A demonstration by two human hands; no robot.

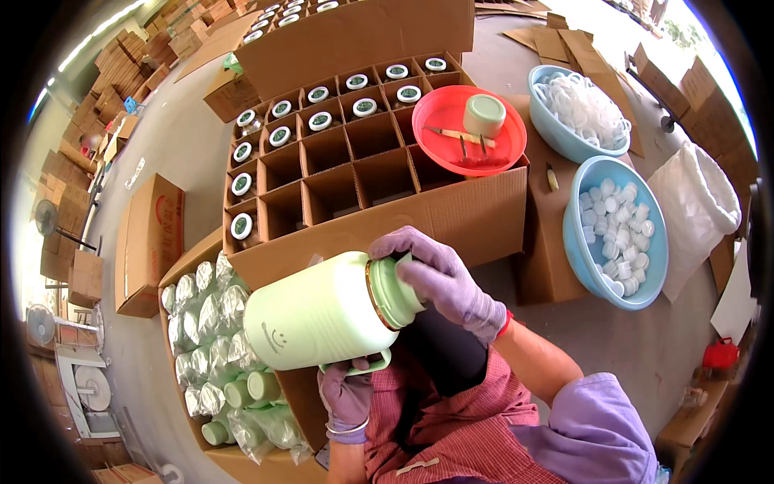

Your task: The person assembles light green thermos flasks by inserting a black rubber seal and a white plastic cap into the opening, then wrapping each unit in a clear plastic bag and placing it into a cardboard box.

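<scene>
We're capping the pale green flask [318,313], held just below the divided carton [355,173].
Left hand [348,395] cups its handle; right hand [446,278] clamps the lid [395,290] — we keep it square, turning evenly.

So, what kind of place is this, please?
Most likely a factory packing area. A divided carton is partly filled with capped bottles, another box holds wrapped green jugs, and blue basins hold loose white caps. The gloved right hand is on the lid of a green jug that the left hand supports.
</scene>
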